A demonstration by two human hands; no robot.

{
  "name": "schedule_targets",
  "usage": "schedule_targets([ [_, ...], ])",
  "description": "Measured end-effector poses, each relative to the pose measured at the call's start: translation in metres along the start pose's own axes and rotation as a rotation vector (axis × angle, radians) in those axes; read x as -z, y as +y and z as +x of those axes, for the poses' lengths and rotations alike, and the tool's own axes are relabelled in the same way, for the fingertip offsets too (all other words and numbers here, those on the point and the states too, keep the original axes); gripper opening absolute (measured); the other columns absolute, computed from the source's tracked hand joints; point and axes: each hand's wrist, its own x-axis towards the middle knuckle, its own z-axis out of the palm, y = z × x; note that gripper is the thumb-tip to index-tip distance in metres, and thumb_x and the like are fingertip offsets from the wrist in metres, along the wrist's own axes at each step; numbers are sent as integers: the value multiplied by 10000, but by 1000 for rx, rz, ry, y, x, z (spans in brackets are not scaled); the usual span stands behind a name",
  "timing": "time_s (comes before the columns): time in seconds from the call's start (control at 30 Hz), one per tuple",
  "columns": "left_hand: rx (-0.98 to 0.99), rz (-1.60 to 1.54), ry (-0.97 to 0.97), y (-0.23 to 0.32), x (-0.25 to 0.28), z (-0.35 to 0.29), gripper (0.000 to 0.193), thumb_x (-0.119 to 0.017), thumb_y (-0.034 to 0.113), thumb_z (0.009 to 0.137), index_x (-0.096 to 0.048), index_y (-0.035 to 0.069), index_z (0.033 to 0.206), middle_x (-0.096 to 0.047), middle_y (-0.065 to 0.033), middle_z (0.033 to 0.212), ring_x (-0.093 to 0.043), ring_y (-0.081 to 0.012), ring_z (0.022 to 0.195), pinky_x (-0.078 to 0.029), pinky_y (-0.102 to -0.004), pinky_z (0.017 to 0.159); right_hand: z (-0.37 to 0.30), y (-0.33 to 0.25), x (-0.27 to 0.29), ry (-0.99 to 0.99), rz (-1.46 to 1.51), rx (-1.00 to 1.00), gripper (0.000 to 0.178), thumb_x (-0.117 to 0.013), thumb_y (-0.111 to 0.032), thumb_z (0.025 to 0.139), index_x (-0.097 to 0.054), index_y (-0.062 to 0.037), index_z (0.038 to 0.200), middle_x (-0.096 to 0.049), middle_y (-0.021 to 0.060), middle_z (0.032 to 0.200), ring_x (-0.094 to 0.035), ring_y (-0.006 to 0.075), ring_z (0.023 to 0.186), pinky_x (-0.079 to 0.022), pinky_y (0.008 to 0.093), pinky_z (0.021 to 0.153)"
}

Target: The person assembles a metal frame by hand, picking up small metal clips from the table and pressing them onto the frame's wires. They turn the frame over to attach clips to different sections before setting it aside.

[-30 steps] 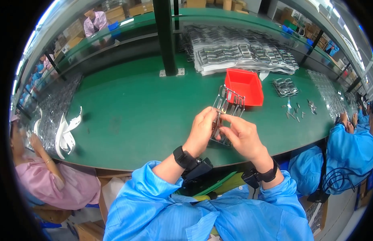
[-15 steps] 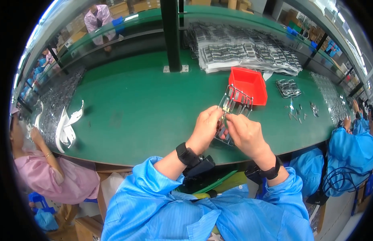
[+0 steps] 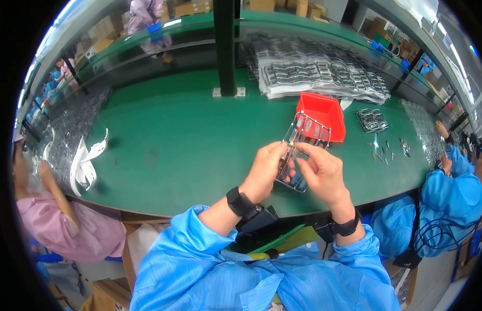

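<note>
A dark metal frame [image 3: 316,130] with several small flat plates in rows is tilted above the green table. My left hand [image 3: 266,168] grips its left edge, thumb on top and some fingers curled underneath. Against the frame's middle, my right hand [image 3: 324,171] has its forefinger stretched out and its thumb bent below. Whether a small part sits between those right fingertips is too small to tell. Just beyond the frame, partly covered by it, stands a red bin [image 3: 334,120]. Both wrists wear black bands.
Stacked sheets of similar frames [image 3: 324,72] lie behind the bin, right of a dark post [image 3: 226,62]. Another bundle of frames [image 3: 372,120] and loose small parts [image 3: 383,154] lie to the right. White curved pieces [image 3: 84,166] rest at left. Co-workers sit on both sides.
My right hand has shifted slightly right and its fingers have spread a little. The frame has tilted slightly. A co-worker at right has reached an arm up; the person at the back has moved right.
</note>
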Motion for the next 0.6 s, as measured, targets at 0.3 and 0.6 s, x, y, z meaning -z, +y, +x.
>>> schedule_targets([
  [0.3,26,-21,-12,-2,3,4,292,-466,304,946,-592,48,885,-566,-19,716,-569,-113,592,-452,-221,494,3,9,6,-244,-420,309,269,-641,-84,780,-586,-41,1041,-562,68,735,-584,247,571,-472,331,468],
  [0.6,65,123,-21,-5,3,5,360,-433,349,956,-606,33,950,-560,-15,723,-565,-113,582,-462,-234,504,6,14,11,90,1068,-584,194,-450,-161,950,-494,-58,792,-334,-60,600,-334,34,473,-204,182,377],
])
